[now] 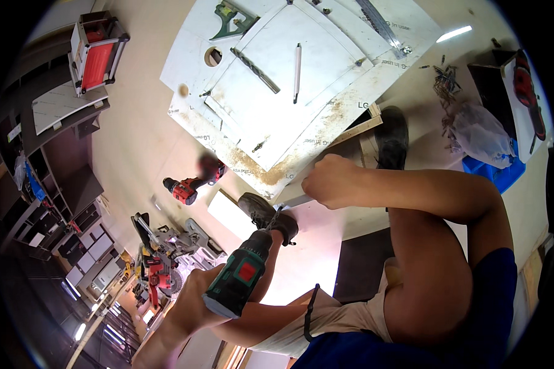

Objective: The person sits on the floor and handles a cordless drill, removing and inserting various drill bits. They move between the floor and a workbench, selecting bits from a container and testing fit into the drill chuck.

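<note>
My left hand (194,301) is wrapped round the grip of a green and black cordless drill (239,273). A twist bit (277,216) in its chuck points up toward the near edge of a large white board (191,117). Close to that board's near right edge is my right hand (332,181), its fingers curled closed; what they hold, if anything, is hidden. On the board lies a smaller white panel (326,67) with sawdust about its near corner. A long drill bit (255,71) and a white pen-like marker (297,74) rest on this panel.
A green clamp-like tool (231,21) and a metal ruler (380,27) lie on the board. Red cordless drill (183,189) on the floor, left; mitre saw (163,273) beyond my left hand. At right: loose screws (446,83), plastic bag (483,135), blue bin (505,175), red power tool (526,86).
</note>
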{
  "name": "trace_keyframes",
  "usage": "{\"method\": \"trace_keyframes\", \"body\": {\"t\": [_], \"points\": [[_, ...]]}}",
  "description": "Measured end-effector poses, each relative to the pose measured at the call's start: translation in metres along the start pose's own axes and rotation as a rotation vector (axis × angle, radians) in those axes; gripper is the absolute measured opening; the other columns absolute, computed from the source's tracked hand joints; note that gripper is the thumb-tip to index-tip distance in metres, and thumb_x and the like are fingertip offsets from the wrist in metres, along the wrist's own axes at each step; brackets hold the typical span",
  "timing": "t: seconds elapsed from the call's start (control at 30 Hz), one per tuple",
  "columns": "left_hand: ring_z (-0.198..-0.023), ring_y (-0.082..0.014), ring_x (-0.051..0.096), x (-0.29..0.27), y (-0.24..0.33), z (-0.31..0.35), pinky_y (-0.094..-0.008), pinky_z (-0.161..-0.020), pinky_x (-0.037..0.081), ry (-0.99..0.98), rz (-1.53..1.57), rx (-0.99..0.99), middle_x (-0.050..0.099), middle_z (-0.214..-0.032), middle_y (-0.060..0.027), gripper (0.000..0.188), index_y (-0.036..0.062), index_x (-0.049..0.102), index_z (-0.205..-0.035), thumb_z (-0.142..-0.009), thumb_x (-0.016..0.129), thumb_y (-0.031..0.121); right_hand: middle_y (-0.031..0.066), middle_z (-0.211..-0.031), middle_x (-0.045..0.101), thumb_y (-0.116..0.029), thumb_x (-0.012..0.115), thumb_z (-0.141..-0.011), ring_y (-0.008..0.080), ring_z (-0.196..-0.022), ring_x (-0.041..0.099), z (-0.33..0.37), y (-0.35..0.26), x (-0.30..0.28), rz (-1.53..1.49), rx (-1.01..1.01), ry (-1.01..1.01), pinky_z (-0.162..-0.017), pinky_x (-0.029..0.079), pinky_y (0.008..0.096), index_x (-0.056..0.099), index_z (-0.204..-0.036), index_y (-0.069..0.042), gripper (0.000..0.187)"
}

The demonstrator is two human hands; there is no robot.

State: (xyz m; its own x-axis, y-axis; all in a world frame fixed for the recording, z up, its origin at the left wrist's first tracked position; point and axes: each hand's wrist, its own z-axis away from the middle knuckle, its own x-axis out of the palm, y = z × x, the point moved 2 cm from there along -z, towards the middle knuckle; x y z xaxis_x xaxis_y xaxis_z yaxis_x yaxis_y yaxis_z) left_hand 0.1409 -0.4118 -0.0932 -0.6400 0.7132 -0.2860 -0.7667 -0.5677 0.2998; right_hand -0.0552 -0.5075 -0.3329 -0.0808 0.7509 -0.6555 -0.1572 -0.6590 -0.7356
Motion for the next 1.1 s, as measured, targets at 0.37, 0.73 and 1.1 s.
{"method": "trace_keyframes", "body": {"t": [0.37, 0.73, 1.1], "points": [[-0.054, -0.0303, 0.059, -0.0003, 0.001, 0.0006, -0.0328, -0.058, 0.05, -0.013, 0.092, -0.052, 0.063, -0.067, -0.0172, 0.029, -0.0005, 0.063, -0.091, -0.067, 0.074, 0.012, 0.0133, -0.066, 0.066, -0.009, 0.065, -0.064, 0.032, -0.065, 0.068, -0.0008, 0.0003, 0.004, 0.014, 0.019, -0.01, -0.053, 0.05, 0.0417, 0.066, -0.069, -0.005, 0.007], [-0.064, -0.0064, 0.047, 0.0004, 0.0076, -0.0001, -0.0293, -0.06, 0.048, -0.015, 0.08, -0.075, 0.061, -0.065, -0.0084, 0.027, 0.0, 0.063, -0.092, -0.069, 0.072, 0.012, 0.0124, -0.066, 0.066, -0.009, 0.065, -0.064, 0.0312, -0.064, 0.068, -0.001, -0.0001, 0.0047, 0.038, 0.014, -0.007, -0.052, 0.05, 0.0405, 0.067, -0.07, -0.006, 0.007], [-0.06, -0.0106, 0.049, 0.0025, 0.0042, 0.0, -0.0299, -0.059, 0.048, 0.005, 0.082, -0.081, 0.061, -0.064, -0.011, 0.029, 0.0009, 0.065, -0.096, -0.069, 0.069, 0.01, 0.012, -0.066, 0.066, -0.01, 0.065, -0.063, 0.0302, -0.065, 0.068, -0.0002, 0.001, 0.0084, 0.059, 0.014, 0.022, -0.051, 0.049, 0.04, 0.067, -0.068, -0.005, 0.007]]}}
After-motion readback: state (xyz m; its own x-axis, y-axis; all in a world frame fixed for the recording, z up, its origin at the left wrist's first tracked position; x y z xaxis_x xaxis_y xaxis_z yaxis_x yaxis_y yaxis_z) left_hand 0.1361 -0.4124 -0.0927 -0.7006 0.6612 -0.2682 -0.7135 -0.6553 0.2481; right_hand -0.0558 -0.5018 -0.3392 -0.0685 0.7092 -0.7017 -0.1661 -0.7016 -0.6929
